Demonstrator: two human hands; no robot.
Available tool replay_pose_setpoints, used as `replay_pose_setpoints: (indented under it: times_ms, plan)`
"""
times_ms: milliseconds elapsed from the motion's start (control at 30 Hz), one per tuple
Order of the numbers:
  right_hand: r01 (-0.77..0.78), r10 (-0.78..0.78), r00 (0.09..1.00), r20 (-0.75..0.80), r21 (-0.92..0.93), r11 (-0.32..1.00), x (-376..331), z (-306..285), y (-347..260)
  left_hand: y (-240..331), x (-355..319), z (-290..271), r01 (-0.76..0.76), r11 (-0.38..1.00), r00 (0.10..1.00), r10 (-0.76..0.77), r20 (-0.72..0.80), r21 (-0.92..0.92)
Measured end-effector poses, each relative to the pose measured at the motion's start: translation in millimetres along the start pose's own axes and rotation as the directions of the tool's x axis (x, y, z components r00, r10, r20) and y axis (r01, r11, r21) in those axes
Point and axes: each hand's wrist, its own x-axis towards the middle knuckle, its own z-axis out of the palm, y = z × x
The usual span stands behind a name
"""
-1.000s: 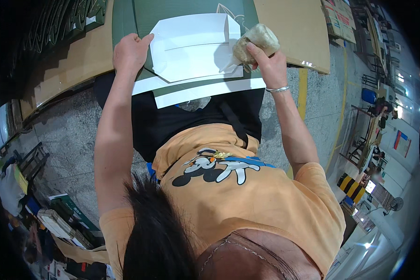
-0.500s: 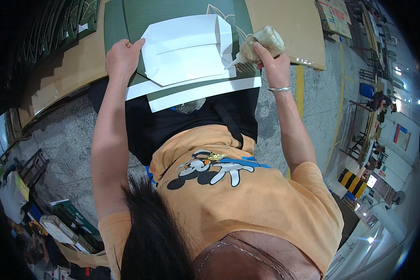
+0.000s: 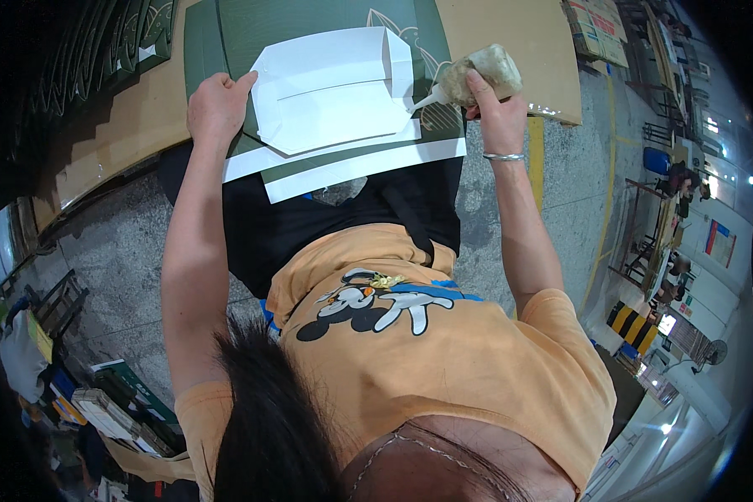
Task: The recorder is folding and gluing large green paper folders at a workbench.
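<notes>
In front of me lies a flat green paper bag [image 3: 309, 12], printed with pale line drawings. Its near end is folded out into a white, many-sided bottom [image 3: 335, 88] with creased flaps. My right hand [image 3: 502, 121] is closed round a soiled, whitish squeeze glue bottle [image 3: 494, 69], tilted so its thin nozzle points down-left. The nozzle tip is at the right edge of the white bottom. My left hand [image 3: 216, 107] grips the bag at its left side, fingers curled and thumb against the white bottom's left corner. The undersides of its fingers are hidden.
The bag lies on a brown cardboard-covered table [image 3: 510, 33], its near end hanging over my lap. A row of folded green bags [image 3: 100, 50] stands at the far left. A stacked carton [image 3: 596, 32] is beyond the table's right side.
My right hand has shifted slightly right, and the nozzle tip has moved farther up along the right edge of the white bottom. My left hand stays almost still.
</notes>
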Motion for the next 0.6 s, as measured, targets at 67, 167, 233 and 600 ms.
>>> replay_pose_setpoints:
  times_ms: [67, 167, 233, 600]
  plan:
    - [0.012, -0.011, 1.000, -0.030, 0.032, 0.999, 3.1, -0.5, 2.0, -1.0, -0.4, -0.7, -0.001, 1.000, 1.000, 0.001, -0.005, -0.004]
    - [0.011, -0.010, 0.999, -0.049, 0.018, 1.000, 7.0, -0.7, 1.4, 1.3, -2.1, -1.8, -0.008, 1.000, 1.000, 0.008, -0.006, -0.006]
    - [0.021, -0.019, 0.997, -0.071, 0.018, 1.000, 7.5, -0.2, 5.7, 2.3, -2.2, -1.8, -0.011, 1.000, 1.000, 0.011, -0.008, 0.000]
    - [0.010, -0.004, 0.998, -0.060, 0.103, 0.995, 7.1, -4.1, 7.7, 3.5, -1.9, -2.9, -0.008, 1.000, 1.000, 0.008, -0.019, -0.002]
